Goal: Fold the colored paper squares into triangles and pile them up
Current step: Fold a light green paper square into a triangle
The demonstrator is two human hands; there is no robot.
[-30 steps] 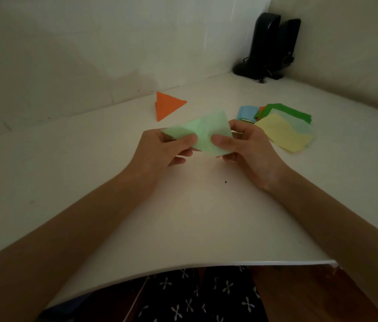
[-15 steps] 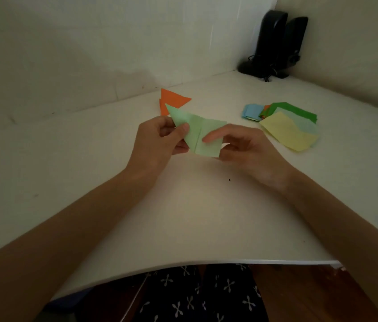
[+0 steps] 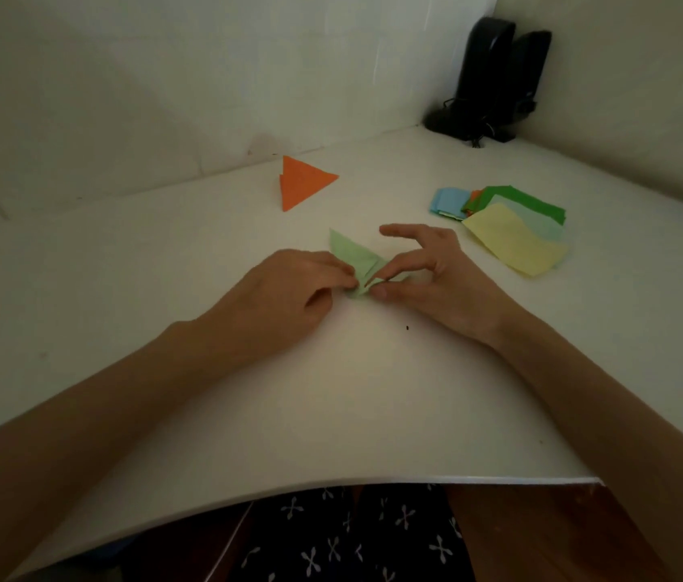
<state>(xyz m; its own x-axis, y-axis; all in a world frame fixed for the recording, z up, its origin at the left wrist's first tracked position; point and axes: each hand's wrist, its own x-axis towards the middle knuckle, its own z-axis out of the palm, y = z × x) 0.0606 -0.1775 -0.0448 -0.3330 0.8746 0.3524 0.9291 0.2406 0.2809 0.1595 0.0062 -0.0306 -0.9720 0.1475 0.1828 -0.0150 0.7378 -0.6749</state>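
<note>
A light green paper [image 3: 352, 258], folded over on itself, lies on the white table [image 3: 205, 392] between my hands. My left hand [image 3: 289, 291] pinches its near corner with curled fingertips. My right hand [image 3: 428, 275] pinches the same corner between thumb and a bent finger, while its index finger sticks out straight above the paper. An orange folded triangle [image 3: 302, 184] lies farther back on the table. A pile of unfolded squares [image 3: 507, 228] sits to the right, with a yellow sheet on top and green, blue and orange ones beneath.
Two black speakers [image 3: 495, 77] stand in the back right corner against the wall. The table's front edge [image 3: 373, 483] curves just before my lap.
The green paper has come down from the air onto the table and is folded flatter. Both hands have lowered with it and now pinch its near corner.
</note>
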